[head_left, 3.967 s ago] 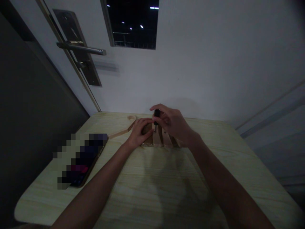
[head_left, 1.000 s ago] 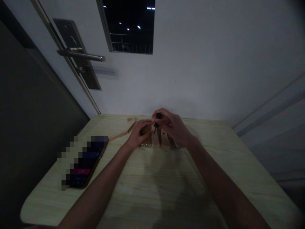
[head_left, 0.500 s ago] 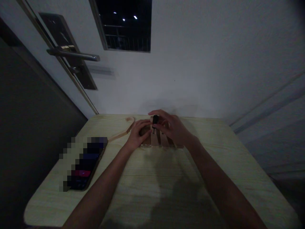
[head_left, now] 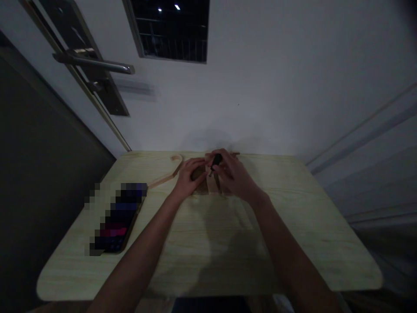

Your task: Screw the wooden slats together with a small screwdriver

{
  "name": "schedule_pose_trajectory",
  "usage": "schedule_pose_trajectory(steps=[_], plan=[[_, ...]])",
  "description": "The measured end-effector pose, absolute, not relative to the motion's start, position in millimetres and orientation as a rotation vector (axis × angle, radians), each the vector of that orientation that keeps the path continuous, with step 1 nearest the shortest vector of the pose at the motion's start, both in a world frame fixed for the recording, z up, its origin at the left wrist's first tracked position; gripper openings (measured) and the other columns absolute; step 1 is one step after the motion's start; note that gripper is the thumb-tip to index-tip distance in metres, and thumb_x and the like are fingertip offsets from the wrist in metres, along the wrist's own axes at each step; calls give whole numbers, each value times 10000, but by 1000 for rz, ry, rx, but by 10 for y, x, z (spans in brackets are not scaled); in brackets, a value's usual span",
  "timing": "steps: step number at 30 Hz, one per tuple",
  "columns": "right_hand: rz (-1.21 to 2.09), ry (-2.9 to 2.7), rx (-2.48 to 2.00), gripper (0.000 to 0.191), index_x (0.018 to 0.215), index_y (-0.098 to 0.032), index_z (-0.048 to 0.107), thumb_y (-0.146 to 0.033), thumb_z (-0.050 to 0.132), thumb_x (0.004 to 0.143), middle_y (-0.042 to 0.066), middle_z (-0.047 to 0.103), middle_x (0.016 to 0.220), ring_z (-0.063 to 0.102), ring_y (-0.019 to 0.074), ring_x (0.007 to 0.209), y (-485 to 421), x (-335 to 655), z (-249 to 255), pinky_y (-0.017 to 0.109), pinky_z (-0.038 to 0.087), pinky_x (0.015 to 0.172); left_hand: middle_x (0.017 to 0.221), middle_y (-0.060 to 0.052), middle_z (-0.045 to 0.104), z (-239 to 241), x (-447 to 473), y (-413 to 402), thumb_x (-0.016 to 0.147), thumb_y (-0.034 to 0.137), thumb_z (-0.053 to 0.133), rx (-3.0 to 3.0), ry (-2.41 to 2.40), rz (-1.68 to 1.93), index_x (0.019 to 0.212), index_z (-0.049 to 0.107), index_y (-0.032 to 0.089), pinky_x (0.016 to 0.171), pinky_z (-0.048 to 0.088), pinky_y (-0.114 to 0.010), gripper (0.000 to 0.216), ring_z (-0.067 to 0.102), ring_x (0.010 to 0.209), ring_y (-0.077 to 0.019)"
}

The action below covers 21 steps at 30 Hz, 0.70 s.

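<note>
Head view: right hand [head_left: 233, 176] pinches a small black-handled screwdriver [head_left: 216, 161] just above centre frame, tip down on the wooden slat piece [head_left: 208, 187]. Left hand [head_left: 187, 178] curls over the piece's left end on the table [head_left: 293, 226]. Driver upright and wood pinned flat looks best.

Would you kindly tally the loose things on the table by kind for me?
Wooden pieces: 2, the slatted wooden piece under the left hand and the curved wooden strip.
phone: 1.
black-handled tool: 1, pinched in the right hand.
Total: 4.
</note>
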State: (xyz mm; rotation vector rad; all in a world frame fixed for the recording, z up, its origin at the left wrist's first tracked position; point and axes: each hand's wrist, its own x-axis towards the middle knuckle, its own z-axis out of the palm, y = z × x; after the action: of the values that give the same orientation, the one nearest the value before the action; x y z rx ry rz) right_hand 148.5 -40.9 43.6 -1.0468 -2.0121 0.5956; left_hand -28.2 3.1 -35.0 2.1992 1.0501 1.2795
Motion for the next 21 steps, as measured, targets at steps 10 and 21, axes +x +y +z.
schedule_pose_trajectory(steps=[10,21], plan=[[434,-2024,-1136,339,1254,-261,480,-279,434,919,50,653,1084,620,161,902,-490,1442,452,320,466,833,1223,-67,596,-362,-307,32,820,354,597,2244,1008,1245,1139,599,225,1018,376,-456,344,501,1169,-220],[394,-1960,-1063,275,1171,-243,497,-230,412,911,39,659,1035,633,145,884,-452,1420,442,289,478,803,1207,-56,602,-384,-301,36,832,388,581,2266,999,1284,1141,595,245,993,395,-457,340,518,1138,-226]])
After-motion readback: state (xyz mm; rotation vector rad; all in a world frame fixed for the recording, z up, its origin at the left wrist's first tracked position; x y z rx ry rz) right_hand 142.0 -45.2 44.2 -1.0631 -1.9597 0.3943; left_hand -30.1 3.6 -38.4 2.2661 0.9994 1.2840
